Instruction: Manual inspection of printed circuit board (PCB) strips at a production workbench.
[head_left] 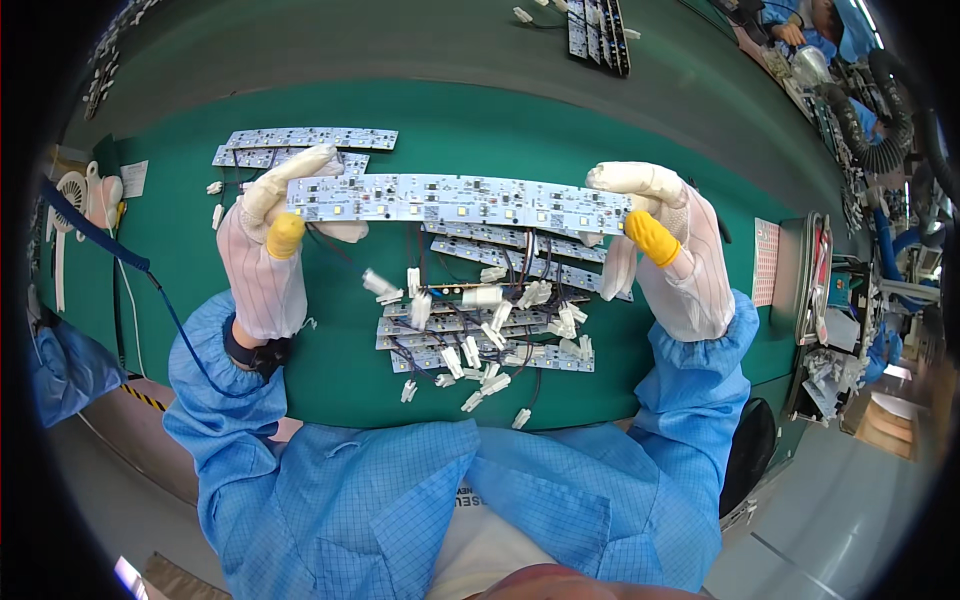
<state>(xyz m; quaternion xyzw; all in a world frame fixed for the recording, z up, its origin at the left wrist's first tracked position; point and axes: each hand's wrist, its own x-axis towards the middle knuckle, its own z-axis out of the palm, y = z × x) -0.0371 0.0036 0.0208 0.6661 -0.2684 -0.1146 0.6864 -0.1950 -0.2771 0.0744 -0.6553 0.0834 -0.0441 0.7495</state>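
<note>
A long white LED circuit board (460, 200) is stretched level between my two gloved hands, raised over the green mat. My left hand (283, 205) pinches its left end, with a yellow finger cot on the thumb. At the other end my right hand (655, 220) grips the board the same way, also with a yellow-capped thumb. Beneath it lies a pile of similar boards (490, 355) with dark wires and white plug connectors (490, 385). Behind my left hand rest a few more boards (320, 138), partly hidden by the glove.
A blue coiled cord (95, 232) runs to my left wrist strap. At the left edge stands a small white fan (75, 190). More boards (598, 35) lie on the dark surface at the far side. On the right are a red-marked sheet (766, 262) and a rack (800, 270).
</note>
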